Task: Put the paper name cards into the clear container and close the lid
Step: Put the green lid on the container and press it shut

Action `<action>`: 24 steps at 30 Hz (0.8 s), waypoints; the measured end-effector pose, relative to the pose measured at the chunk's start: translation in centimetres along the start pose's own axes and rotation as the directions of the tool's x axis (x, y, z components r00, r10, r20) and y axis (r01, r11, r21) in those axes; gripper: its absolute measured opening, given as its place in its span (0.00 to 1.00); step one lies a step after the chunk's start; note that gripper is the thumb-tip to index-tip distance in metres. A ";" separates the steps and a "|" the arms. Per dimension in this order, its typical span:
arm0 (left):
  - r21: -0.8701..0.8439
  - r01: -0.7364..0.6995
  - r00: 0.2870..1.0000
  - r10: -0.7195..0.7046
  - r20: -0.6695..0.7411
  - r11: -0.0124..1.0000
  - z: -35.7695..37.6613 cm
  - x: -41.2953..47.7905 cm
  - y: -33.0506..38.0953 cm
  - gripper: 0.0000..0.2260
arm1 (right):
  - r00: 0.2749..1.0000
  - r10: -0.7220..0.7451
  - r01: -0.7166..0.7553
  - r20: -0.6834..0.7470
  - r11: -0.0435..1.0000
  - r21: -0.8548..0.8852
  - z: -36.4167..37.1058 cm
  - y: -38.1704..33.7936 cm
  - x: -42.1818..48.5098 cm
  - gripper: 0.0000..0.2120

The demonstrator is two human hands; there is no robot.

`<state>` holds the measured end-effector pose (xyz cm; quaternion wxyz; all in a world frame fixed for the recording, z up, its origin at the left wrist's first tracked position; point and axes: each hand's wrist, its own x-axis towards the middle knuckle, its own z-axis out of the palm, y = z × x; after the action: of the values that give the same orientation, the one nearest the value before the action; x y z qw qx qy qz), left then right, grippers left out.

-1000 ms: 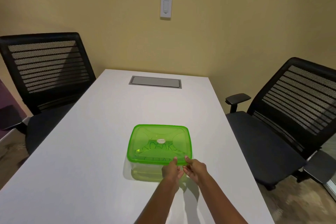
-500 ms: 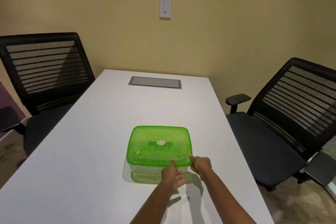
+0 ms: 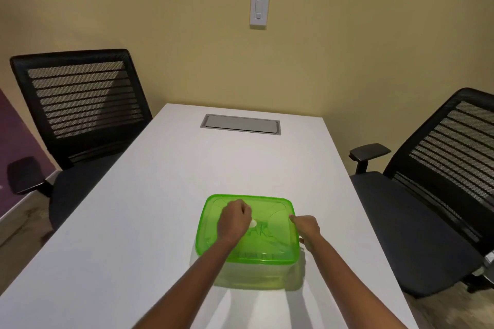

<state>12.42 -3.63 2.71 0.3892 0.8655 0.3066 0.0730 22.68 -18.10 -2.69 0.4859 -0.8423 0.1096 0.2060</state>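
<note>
A clear container (image 3: pixel 256 276) with a translucent green lid (image 3: pixel 275 238) stands near the front of the white table (image 3: pixel 149 222). Name cards with dark lettering (image 3: pixel 260 232) show faintly through the lid. My left hand (image 3: pixel 234 220) rests on top of the lid, left of its middle, fingers curled into a loose fist. My right hand (image 3: pixel 306 230) is at the lid's right edge, fingers touching the rim. The lid lies flat over the container.
A black mesh office chair (image 3: pixel 80 104) stands at the table's left, another (image 3: pixel 438 184) at its right. A grey cable hatch (image 3: pixel 240 125) is set into the table's far end. A wall switch (image 3: pixel 258 10) is on the yellow wall.
Both hands left the lid's near edge. My left hand moved up onto the lid's top. My right hand slid along to the lid's right edge.
</note>
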 end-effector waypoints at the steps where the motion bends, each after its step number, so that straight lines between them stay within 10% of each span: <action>1: 0.061 0.001 1.000 0.000 -0.029 0.998 -0.5 1.0 -0.6 0.12 | 1.000 -0.003 0.003 0.007 1.000 -0.004 0.1 -0.4 0.4 0.17; 7: 0.254 0.149 0.987 -0.157 0.013 0.956 -2.3 6.3 -5.4 0.19 | 1.000 0.005 -0.005 0.011 1.000 0.014 0.8 -1.9 3.4 0.22; 14: -0.456 0.399 0.911 -0.400 0.100 0.795 -2.8 9.3 -8.4 0.10 | 0.997 0.026 -0.027 0.069 0.999 0.025 1.2 -2.9 5.7 0.26; 24: -0.595 0.435 0.888 -0.432 0.158 0.676 -2.1 9.9 -8.6 0.13 | 0.990 0.116 -0.125 0.085 0.985 0.116 1.7 -3.1 6.6 0.19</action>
<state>15.55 7.88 -3.13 0.6558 0.5932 0.4612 0.0726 29.35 -14.96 -4.03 0.5265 -0.7945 0.1536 0.2606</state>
